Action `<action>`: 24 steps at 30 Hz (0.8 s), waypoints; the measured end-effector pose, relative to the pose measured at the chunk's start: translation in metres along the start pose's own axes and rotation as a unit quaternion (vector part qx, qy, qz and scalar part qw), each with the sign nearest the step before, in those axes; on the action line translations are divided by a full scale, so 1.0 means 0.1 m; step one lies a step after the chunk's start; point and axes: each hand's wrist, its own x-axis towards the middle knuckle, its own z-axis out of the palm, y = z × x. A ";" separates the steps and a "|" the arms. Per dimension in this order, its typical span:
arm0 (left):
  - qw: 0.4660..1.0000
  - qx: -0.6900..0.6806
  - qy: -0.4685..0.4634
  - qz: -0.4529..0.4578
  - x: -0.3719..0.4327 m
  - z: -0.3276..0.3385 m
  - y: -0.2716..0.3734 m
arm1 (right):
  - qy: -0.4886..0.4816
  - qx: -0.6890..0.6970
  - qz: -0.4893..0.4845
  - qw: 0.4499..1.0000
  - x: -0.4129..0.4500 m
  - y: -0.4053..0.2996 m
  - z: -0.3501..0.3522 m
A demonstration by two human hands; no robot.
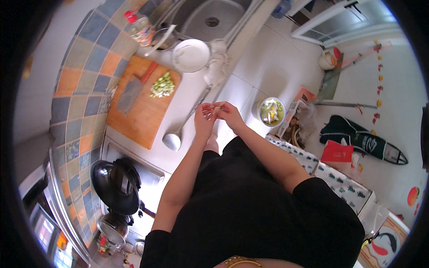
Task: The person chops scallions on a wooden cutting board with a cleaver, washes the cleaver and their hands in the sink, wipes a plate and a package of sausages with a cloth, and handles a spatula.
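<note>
Close together in front of my body, my left hand (pixel 203 117) and my right hand (pixel 229 115) pinch a small pale piece (pixel 218 109) between their fingertips; it is too small to name. Beside them on the counter lies a metal ladle (pixel 172 141), its bowl towards me. Farther left, a wooden cutting board (pixel 144 124) carries a cleaver (pixel 129 95) with a red-brown handle and a heap of chopped green vegetable (pixel 163 85). A white bowl (pixel 191 55) stands beyond the board, next to a crumpled pale cloth (pixel 216 63).
A steel sink (pixel 221 10) is at the top, with a red-capped bottle (pixel 142 31) near it. A black wok (pixel 110 187) and a pot (pixel 113 229) are at the lower left by the stove. On the floor to the right stands a lined waste bin (pixel 270 112) beside a crate (pixel 291 125).
</note>
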 end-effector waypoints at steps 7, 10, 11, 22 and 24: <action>0.972 -0.040 -0.231 -0.022 -0.18 1.10 -0.39 | 0.210 0.069 0.042 0.974 -0.59 0.09 -1.11; 0.948 -0.025 -0.316 -0.013 -0.33 1.54 -0.41 | 0.299 0.071 0.035 0.951 -0.82 0.21 -1.63; 0.941 -0.011 -0.339 -0.014 -0.36 1.68 -0.41 | 0.320 0.082 0.017 0.944 -0.88 0.24 -1.80; 0.950 0.003 -0.308 -0.050 -0.36 2.15 -0.27 | 0.306 0.069 0.071 0.947 -1.16 0.05 -2.56; 0.961 0.027 -0.274 -0.027 -0.37 2.01 -0.27 | 0.234 0.051 0.082 0.967 -1.07 -0.05 -2.43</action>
